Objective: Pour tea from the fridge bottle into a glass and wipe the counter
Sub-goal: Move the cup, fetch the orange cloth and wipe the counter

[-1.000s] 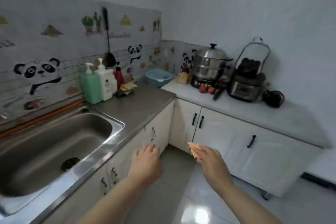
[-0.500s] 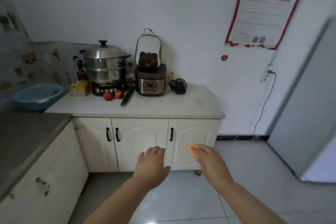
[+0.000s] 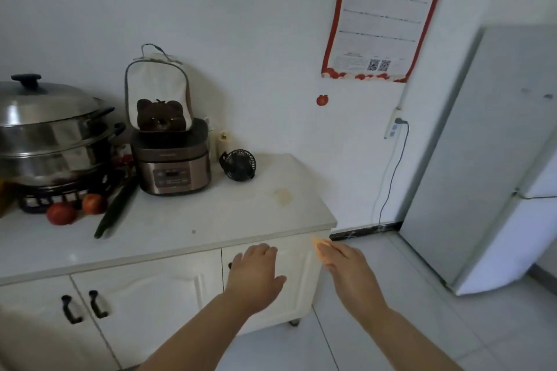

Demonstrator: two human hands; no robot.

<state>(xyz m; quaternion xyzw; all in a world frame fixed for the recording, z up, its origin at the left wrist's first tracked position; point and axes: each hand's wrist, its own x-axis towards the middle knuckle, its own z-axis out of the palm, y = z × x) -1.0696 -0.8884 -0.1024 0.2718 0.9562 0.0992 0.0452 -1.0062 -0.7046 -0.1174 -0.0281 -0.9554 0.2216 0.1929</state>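
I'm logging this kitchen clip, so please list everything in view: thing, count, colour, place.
steamer pot: 1, steel, counter far left, on a black stand
tomatoes: 2, red, before the pot
cucumber: 1, dark green, right of the tomatoes
rice cooker: 1, brown-grey, counter middle
bear bag: 1, white and brown, atop the cooker
small fan: 1, black, counter right
stain: 1, yellowish, counter near right end
counter: 1, white
cabinet doors: white, black handles
calendar: 1, red-bordered, wall
fridge: 1, white, right, doors shut
left hand: open, empty
right hand: open, empty
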